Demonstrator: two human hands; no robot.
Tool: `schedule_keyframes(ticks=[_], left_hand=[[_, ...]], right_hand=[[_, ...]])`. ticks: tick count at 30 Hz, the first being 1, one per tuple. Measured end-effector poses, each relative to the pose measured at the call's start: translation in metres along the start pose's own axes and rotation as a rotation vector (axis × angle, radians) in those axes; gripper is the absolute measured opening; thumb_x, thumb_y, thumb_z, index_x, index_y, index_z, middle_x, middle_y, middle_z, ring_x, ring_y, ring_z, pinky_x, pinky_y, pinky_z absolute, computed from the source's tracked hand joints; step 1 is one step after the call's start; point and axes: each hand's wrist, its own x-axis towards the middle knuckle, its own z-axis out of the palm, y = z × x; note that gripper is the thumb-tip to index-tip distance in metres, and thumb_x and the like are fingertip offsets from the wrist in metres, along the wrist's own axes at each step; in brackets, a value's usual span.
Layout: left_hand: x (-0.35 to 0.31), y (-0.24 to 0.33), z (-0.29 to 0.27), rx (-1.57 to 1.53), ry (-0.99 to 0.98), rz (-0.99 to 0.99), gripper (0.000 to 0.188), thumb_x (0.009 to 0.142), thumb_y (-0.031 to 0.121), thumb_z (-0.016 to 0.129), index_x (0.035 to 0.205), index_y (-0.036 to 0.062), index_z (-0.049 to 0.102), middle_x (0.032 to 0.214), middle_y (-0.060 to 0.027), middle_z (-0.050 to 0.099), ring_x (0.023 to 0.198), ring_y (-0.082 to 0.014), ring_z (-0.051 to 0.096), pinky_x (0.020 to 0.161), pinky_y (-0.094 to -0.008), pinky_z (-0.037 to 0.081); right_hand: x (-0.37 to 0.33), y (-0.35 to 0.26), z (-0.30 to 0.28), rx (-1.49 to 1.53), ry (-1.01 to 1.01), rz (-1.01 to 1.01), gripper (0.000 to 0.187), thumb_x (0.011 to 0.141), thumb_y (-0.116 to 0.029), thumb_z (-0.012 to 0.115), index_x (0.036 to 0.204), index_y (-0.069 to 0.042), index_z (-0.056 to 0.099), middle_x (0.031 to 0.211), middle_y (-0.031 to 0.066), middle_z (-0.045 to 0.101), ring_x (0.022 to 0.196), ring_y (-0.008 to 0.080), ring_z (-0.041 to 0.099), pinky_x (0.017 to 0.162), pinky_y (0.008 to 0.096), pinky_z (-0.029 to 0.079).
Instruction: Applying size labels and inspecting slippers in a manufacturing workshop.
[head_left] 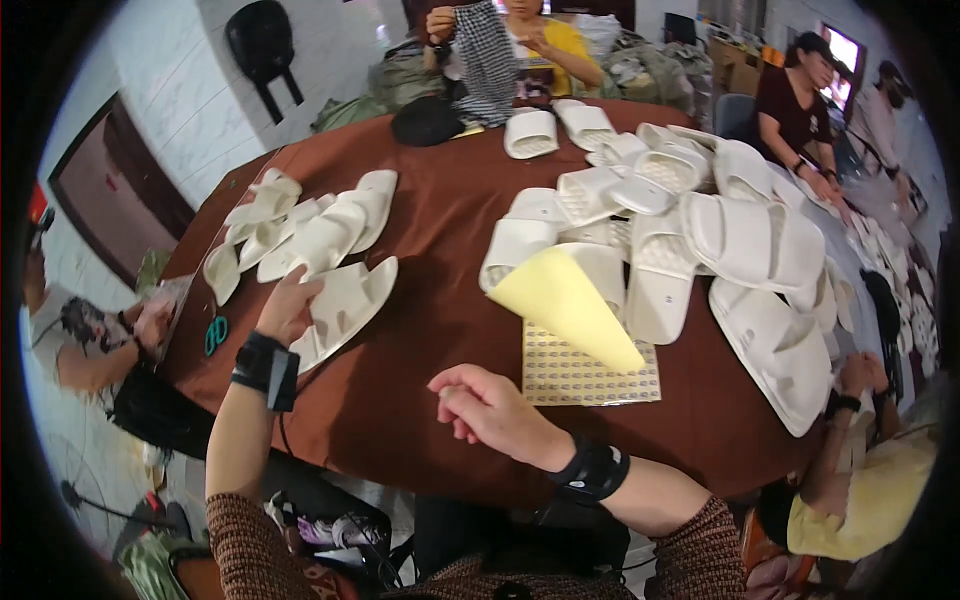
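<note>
My left hand [288,308] grips the strap end of a white slide slipper [350,318] lying at the left of the brown-covered table. Over the table's near edge, my right hand [490,405] hovers with curled fingers pressed together; whatever they may hold is too small to make out. Right of it lies a sheet of small printed stickers [590,375], with a yellow paper sheet [565,300] curling up over its upper part. Beyond my left hand, several white slippers [320,235] lie in a loose group. A larger heap of white slippers [665,230] fills the right side.
Teal-handled scissors [215,336] lie at the table's left edge. A black cap [430,121] sits at the far edge, where a person in yellow [570,55] holds up checked cloth [487,65]. Other people sit or stand at both sides. A cable hangs below my left wrist.
</note>
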Motion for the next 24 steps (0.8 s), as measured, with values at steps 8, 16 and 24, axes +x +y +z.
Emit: schedule_keyframes(ticks=[8, 16, 24], left_hand=[[0.054, -0.021, -0.012, -0.237, -0.224, -0.106, 0.035, 0.092, 0.001, 0.047, 0.126, -0.0038, 0.053, 0.118, -0.015, 0.063, 0.101, -0.0241, 0.066, 0.091, -0.0357, 0.054], [0.029, -0.005, 0.016, -0.466, -0.068, -0.083, 0.023, 0.095, -0.002, 0.046, 0.117, -0.0049, 0.054, 0.116, -0.0146, 0.063, 0.104, -0.0275, 0.064, 0.095, -0.0392, 0.053], [-0.082, 0.022, 0.071, -0.505, -0.24, 0.018, 0.032, 0.094, -0.003, 0.045, 0.125, -0.0032, 0.049, 0.123, -0.0153, 0.06, 0.113, -0.0266, 0.061, 0.101, -0.0392, 0.049]], right_hand=[[0.003, 0.011, 0.003, 0.029, -0.039, -0.045, 0.023, 0.101, -0.018, 0.049, 0.114, -0.001, 0.056, 0.082, 0.0043, 0.06, 0.064, 0.0075, 0.056, 0.058, 0.0222, 0.047], [0.003, 0.008, 0.004, 0.012, 0.017, -0.106, 0.024, 0.101, -0.019, 0.048, 0.114, 0.0, 0.056, 0.082, 0.005, 0.059, 0.062, 0.0086, 0.055, 0.057, 0.0235, 0.047], [0.016, 0.03, 0.004, -0.192, 0.241, -0.498, 0.039, 0.097, -0.014, 0.056, 0.131, 0.001, 0.044, 0.094, 0.0101, 0.059, 0.074, 0.0145, 0.056, 0.07, 0.0298, 0.05]])
